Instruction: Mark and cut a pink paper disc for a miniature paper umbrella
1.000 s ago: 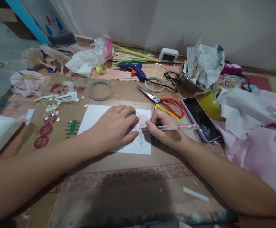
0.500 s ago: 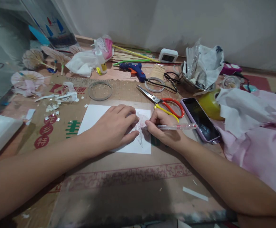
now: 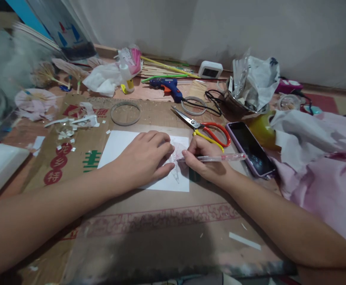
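A sheet of white paper (image 3: pixel 117 148) lies on the cardboard in front of me. My left hand (image 3: pixel 146 158) rests on it, fingers bent and thumb apart, holding down a clear set square (image 3: pixel 175 174) that is mostly hidden under the fingers. Between the thumb and fingers of my right hand (image 3: pixel 204 156) is a clear pen (image 3: pixel 220 157) with a red part near its end. Its tip meets the paper beside the set square, where thin reddish lines (image 3: pixel 180 148) show. Just beyond the right hand lie red-handled scissors (image 3: pixel 211 130), with a yellow handle part near my knuckles.
A phone (image 3: pixel 250 148) lies right of my right hand, beside pink cloth (image 3: pixel 312 170). Behind are a blue glue gun (image 3: pixel 168 87), a grey ring (image 3: pixel 125 113), a glue bottle (image 3: pixel 127 77) and a cluttered bowl (image 3: pixel 235 105). Paper scraps (image 3: pixel 67 132) lie at left.
Both hands, the pen and the paper look almost unmoved. At the upper left, a blue shape has shifted up and left, and blurred pale sticks now show there.
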`<state>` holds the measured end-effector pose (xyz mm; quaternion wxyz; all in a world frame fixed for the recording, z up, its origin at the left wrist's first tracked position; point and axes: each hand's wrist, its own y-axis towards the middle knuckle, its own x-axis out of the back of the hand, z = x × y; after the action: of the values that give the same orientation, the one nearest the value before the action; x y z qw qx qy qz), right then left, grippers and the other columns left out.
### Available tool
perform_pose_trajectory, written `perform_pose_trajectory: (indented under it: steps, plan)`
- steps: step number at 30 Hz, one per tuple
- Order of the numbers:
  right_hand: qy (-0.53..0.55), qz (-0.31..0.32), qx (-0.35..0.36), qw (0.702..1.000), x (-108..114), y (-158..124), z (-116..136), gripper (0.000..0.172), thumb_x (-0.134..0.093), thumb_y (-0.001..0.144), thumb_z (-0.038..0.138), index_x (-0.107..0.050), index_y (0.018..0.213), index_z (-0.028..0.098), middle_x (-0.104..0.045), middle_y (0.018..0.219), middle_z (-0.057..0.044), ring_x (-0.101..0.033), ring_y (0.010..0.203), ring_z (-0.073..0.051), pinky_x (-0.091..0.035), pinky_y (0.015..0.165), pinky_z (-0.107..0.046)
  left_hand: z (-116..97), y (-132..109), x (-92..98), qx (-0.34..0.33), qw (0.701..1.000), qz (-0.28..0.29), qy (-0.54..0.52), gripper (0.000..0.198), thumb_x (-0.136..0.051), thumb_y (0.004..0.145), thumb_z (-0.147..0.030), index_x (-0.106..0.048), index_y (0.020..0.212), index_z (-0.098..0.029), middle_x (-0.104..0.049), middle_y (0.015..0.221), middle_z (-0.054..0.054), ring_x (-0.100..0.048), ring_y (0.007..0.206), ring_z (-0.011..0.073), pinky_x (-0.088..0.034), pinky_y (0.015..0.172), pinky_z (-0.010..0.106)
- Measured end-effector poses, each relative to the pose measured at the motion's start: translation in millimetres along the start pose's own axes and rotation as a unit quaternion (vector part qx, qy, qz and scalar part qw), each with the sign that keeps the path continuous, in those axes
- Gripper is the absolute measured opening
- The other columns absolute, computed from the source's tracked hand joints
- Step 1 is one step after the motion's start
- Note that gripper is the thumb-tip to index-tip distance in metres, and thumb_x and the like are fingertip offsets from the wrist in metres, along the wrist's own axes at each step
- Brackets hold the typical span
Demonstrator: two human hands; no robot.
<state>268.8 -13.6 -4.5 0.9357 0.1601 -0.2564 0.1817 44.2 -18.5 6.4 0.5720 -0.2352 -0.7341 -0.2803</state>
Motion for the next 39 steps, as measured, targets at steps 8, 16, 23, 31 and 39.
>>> perform_pose_trajectory:
  steps: [8,16,23,31,39]
  plan:
    - [-0.002,0.026,0.006,1.000,2.7,0.2,1.8,0.026,-0.062,0.091,0.031,-0.045,0.073,0.023,-0.049,0.062,0.005,-0.041,0.055,-0.011,-0.029,0.053,-0.027,-0.8,-0.6,-0.4,0.004,1.000,-0.004,-0.002,0.032,-0.056,0.096,-0.043,-0.068,0.110,-0.017,-0.064,0.124,0.015,-0.060,0.114,0.0345,-0.049,0.097,0.051]
    - [0.009,-0.001,-0.011,1.000,-2.1,-1.6,-3.0,0.027,-0.064,0.093,0.033,-0.047,0.075,0.023,-0.051,0.064,0.005,-0.045,0.056,-0.010,-0.033,0.054,-0.026,-0.6,1.2,-0.1,0.022,0.999,0.006,-0.026,0.032,-0.060,0.093,-0.044,-0.066,0.110,-0.017,-0.063,0.125,0.015,-0.058,0.115,0.0349,-0.048,0.098,0.053]
    - [0.018,0.000,-0.013,1.000,-1.5,-2.1,-3.0,0.027,-0.064,0.094,0.031,-0.047,0.075,0.023,-0.051,0.064,0.006,-0.046,0.056,-0.010,-0.033,0.054,-0.026,-2.4,0.4,-2.2,0.043,0.994,-0.009,-0.097,0.019,-0.059,0.093,-0.037,-0.065,0.096,-0.020,-0.062,0.122,0.012,-0.055,0.120,0.0333,-0.044,0.102,0.054]
    - [0.006,0.002,0.025,1.000,-0.1,-0.4,-1.2,0.027,-0.063,0.092,0.030,-0.046,0.073,0.022,-0.048,0.061,0.006,-0.042,0.052,-0.009,-0.030,0.051,-0.025,-2.7,1.7,-3.5,0.026,0.992,-0.018,-0.126,0.018,-0.057,0.095,-0.032,-0.069,0.089,-0.019,-0.064,0.119,0.011,-0.057,0.117,0.0323,-0.043,0.103,0.054]
    - [0.018,0.033,0.016,0.999,1.0,-1.1,-0.7,0.029,-0.064,0.092,0.034,-0.046,0.071,0.023,-0.050,0.058,0.006,-0.044,0.050,-0.009,-0.031,0.048,-0.024,3.1,3.3,-2.3,0.022,0.988,-0.013,-0.152,0.020,-0.061,0.094,-0.036,-0.074,0.093,-0.021,-0.064,0.114,0.010,-0.058,0.112,0.0313,-0.043,0.100,0.052]
